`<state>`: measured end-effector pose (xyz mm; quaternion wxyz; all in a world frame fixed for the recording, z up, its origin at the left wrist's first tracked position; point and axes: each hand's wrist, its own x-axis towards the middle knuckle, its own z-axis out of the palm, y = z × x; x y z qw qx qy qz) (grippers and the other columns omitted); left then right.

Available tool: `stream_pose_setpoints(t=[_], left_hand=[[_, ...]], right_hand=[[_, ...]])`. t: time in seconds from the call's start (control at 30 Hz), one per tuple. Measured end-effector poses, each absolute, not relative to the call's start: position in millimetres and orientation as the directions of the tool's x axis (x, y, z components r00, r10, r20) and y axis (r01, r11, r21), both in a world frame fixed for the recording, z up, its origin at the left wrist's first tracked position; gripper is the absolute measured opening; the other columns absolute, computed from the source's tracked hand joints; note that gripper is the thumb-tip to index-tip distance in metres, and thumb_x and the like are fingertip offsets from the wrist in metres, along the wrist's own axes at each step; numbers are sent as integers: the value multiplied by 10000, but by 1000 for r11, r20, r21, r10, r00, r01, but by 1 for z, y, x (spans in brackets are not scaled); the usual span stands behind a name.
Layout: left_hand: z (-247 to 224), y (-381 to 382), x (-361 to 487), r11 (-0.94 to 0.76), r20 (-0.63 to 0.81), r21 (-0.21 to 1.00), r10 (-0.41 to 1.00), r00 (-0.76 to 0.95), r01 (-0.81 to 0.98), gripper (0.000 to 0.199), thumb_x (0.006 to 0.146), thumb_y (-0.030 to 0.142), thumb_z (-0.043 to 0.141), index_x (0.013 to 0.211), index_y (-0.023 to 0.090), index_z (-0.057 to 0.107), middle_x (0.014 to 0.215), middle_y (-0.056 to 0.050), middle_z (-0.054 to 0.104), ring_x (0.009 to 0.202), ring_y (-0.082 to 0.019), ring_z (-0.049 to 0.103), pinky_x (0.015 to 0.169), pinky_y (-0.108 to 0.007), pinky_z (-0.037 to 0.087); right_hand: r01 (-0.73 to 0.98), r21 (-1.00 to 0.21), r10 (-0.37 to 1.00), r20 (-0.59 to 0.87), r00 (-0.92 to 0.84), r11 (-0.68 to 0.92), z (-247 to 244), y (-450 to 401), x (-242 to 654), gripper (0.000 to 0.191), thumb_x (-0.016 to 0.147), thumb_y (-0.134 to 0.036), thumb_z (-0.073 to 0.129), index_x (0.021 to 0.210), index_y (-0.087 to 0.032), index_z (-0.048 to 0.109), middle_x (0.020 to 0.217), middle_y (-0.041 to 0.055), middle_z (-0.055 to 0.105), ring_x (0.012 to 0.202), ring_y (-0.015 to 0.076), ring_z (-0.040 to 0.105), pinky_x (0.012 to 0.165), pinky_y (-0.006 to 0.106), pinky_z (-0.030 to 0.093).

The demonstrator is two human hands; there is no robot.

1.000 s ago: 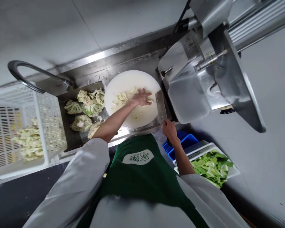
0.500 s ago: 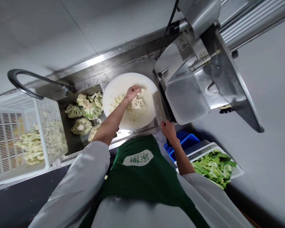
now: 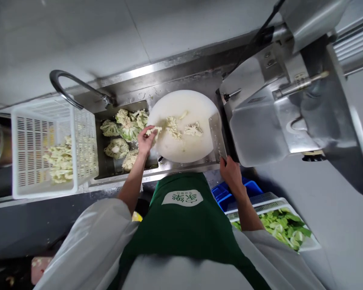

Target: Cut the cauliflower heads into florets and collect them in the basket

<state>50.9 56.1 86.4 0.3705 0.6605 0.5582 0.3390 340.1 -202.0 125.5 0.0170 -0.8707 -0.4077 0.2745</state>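
My left hand (image 3: 146, 140) pinches a piece of cauliflower (image 3: 154, 130) over the left rim of the round white cutting board (image 3: 184, 151). On the board lie a pile of cauliflower bits (image 3: 172, 128), a larger floret piece (image 3: 193, 129) and a thin pale scrap (image 3: 184, 114). My right hand (image 3: 230, 172) is closed round the handle of a cleaver (image 3: 216, 135), whose broad blade rests along the board's right edge. Several cauliflower heads (image 3: 116, 148) sit in the sink (image 3: 101, 171) left of the board.
A white basket (image 3: 45, 191) holding cut cauliflower (image 3: 60, 161) stands at the left, by the curved faucet (image 3: 78, 82). A large metal slicing machine (image 3: 260, 133) crowds the right side. Below it are blue crates (image 3: 251, 191) and a basket of leafy greens (image 3: 286, 227).
My left hand has moved from the middle of the board to its left rim, now carrying a cauliflower piece. The right hand still holds the cleaver by the board. The view has shifted left.
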Motion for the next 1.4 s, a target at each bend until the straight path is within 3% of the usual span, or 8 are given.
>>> stream_pose_setpoints(t=[0.17, 0.33, 0.5, 0.77, 1.07, 1.4], left_hand=[[46, 14, 25, -51, 26, 805, 998, 52, 591, 428, 879, 543, 714, 1098, 177, 751, 1050, -110, 650, 819, -187, 631, 728, -325, 571], [36, -11, 18, -67, 32, 752, 997, 65, 656, 383, 910, 493, 696, 1165, 210, 736, 1265, -139, 565, 1040, -237, 641, 826, -346, 583], [32, -19, 13, -40, 28, 779, 999, 28, 626, 262, 957, 376, 625, 1108, 193, 735, 1272, -151, 560, 1078, -247, 626, 728, -324, 583], [25, -22, 21, -37, 7, 820, 998, 55, 572, 231, 946, 335, 638, 1087, 180, 736, 1203, -141, 591, 1093, -242, 618, 702, -288, 572], [26, -19, 15, -63, 13, 838, 995, 96, 541, 237, 934, 326, 646, 1087, 181, 753, 1191, -142, 604, 1119, -248, 618, 761, -312, 587], [28, -13, 9, -39, 1, 830, 998, 69, 557, 277, 934, 374, 638, 1099, 185, 758, 1176, -124, 624, 923, -192, 637, 697, -277, 550]], right_hand=[[850, -278, 831, -481, 280, -448, 139, -177, 312, 349, 1069, -359, 379, 1081, -146, 655, 893, 137, 734, 814, 252, 664, 717, 307, 365], [911, -289, 844, -526, 104, -293, 134, -157, 277, 358, 1083, -375, 350, 1090, -165, 640, 864, 104, 731, 812, 246, 665, 706, 294, 354], [935, -260, 796, -605, 35, -239, 140, -149, 256, 367, 1093, -360, 325, 1131, -159, 630, 920, 116, 748, 827, 232, 683, 719, 283, 361], [950, -250, 786, -618, -7, -188, 145, -143, 240, 364, 1096, -365, 315, 1143, -164, 615, 923, 125, 750, 842, 249, 705, 723, 290, 372], [922, -300, 753, -658, -15, -243, 132, -133, 230, 332, 1080, -341, 365, 1107, -148, 634, 967, 143, 753, 928, 256, 713, 747, 282, 398], [876, -371, 750, -661, -16, -308, 111, -120, 206, 317, 1076, -327, 413, 1114, -132, 660, 1074, 166, 754, 1010, 250, 711, 787, 262, 429]])
